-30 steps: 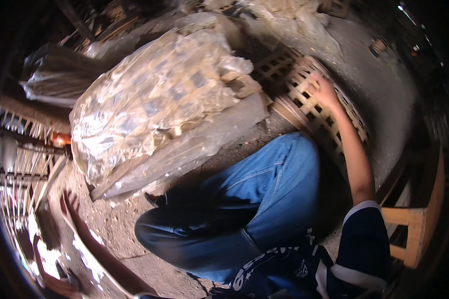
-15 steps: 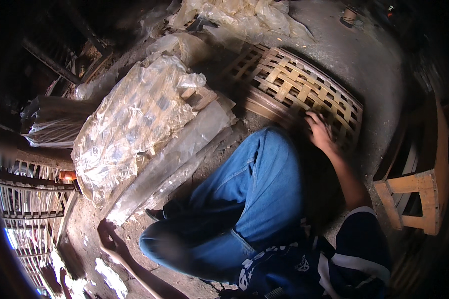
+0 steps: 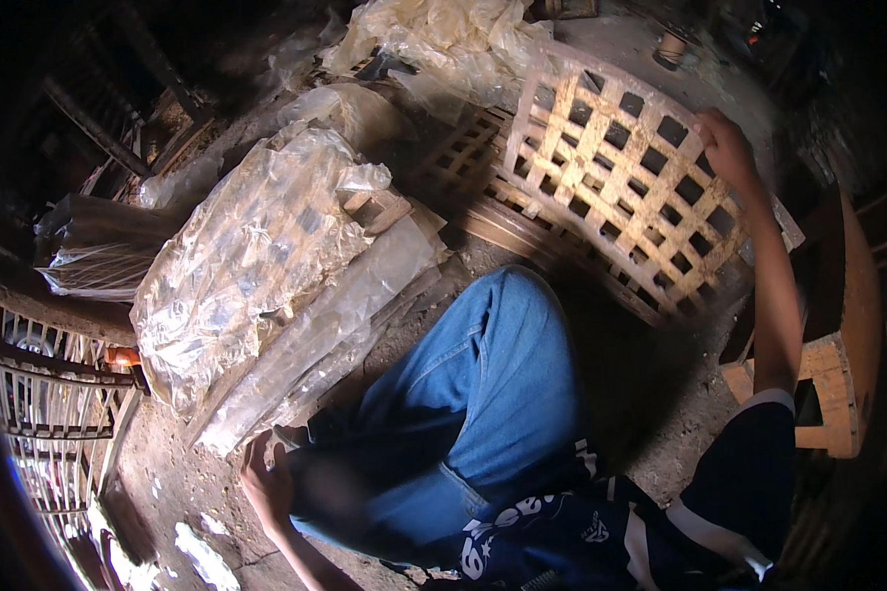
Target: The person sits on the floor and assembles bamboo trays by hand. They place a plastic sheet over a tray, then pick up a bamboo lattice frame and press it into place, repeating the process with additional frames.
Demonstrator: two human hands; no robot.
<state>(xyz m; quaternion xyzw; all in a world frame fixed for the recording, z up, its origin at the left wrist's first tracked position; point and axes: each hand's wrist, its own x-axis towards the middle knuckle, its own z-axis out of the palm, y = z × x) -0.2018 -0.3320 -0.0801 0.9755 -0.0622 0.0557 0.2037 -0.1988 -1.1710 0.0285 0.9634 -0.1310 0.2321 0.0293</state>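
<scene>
My right hand point(image 3: 726, 148) grips the right rim of a woven bamboo lattice panel point(image 3: 650, 158). The panel is tilted up on its lower edge over a second woven bamboo panel point(image 3: 473, 148), which it partly covers. Near my bent knee, my left hand point(image 3: 266, 478) hangs with fingers apart and nothing in it. It is close to the near end of a clear plastic sheet point(image 3: 296, 360). That sheet lies along a slatted, lattice-like stack point(image 3: 256, 246) covered in crinkled, clear plastic.
At the right stands a wooden stool-like frame point(image 3: 833, 369). Crumpled plastic film point(image 3: 443, 39) lies at the back, with a small spool-shaped object point(image 3: 670, 47) to its right. A slatted bamboo structure point(image 3: 54, 414) stands at the left, and a plastic-wrapped bundle point(image 3: 108, 241) is behind it.
My right hand has moved up and away, raising the top bamboo panel from lying flat to a tilt. My left hand has moved right, toward my knee.
</scene>
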